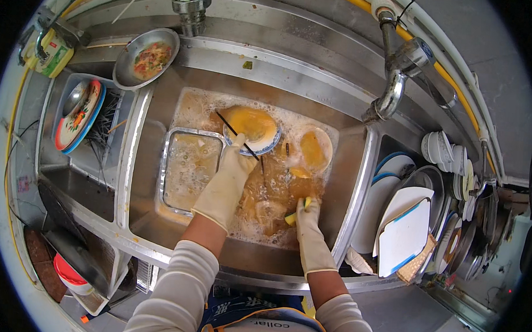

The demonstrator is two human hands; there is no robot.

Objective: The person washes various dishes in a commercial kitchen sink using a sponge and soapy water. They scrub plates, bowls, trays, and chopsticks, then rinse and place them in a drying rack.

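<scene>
My left hand [237, 158], in a cream rubber glove, grips the near rim of a blue-and-white plate [270, 147] that is partly under brown, sudsy water. A black chopstick [227, 122] slants across the plate and passes by my left fingers; whether they hold it too is unclear. In my right hand [307, 212], gloved alike, is a yellow-and-green sponge [291, 219] at the water's surface. Beside the left glove, a rectangular metal tray [164, 170] lies in the water. A pale round dish [328, 144] sits half sunk at right. More dark chopsticks [262, 166] show in the water.
Around the water is a stainless steel sink [147, 178] with a faucet [392, 89] above its right side. A metal bowl of food scraps [173, 57] rests at the back-left corner. Plates in a plastic bin [137, 96] stand left; stacked dishes and white boards [404, 239] crowd the right.
</scene>
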